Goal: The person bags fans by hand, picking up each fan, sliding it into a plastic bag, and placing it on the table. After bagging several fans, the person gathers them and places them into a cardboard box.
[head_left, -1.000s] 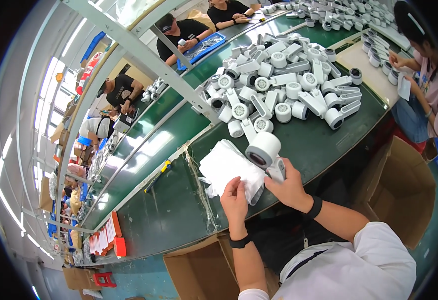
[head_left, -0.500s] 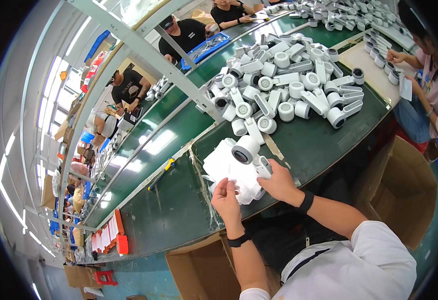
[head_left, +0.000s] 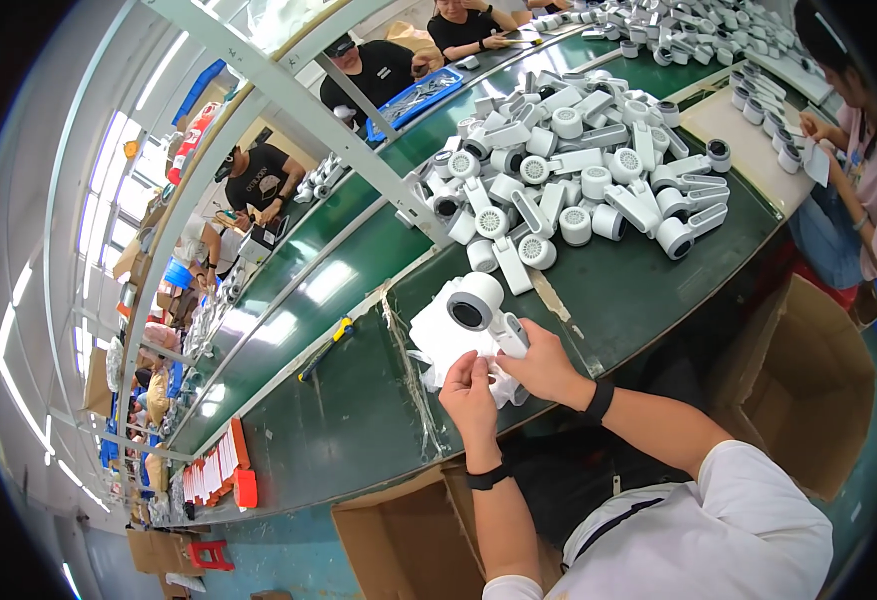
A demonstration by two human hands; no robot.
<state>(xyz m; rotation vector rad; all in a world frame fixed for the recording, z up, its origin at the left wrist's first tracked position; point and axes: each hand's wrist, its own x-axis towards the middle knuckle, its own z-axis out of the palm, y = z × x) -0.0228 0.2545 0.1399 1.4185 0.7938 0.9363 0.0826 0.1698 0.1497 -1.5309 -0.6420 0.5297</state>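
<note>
Head: handle [head_left: 510,337] partly behind fingers [head_left: 537,346]

The handheld device [head_left: 480,301] sits in the right hand [head_left: 541,366], with the left hand [head_left: 470,398] just beside it. Under and just beyond their fingers, plastic bags [head_left: 430,328] lie on the bench [head_left: 323,425]. Farther beyond, a heap of devices [head_left: 578,180] covers the bench. Left of the hands lies a hand tool [head_left: 325,349]; farther left, a tray [head_left: 245,489] holds papers [head_left: 208,473]. One carton [head_left: 798,400] stands right of the hands, another [head_left: 390,550] left of the left forearm [head_left: 505,525].
</note>
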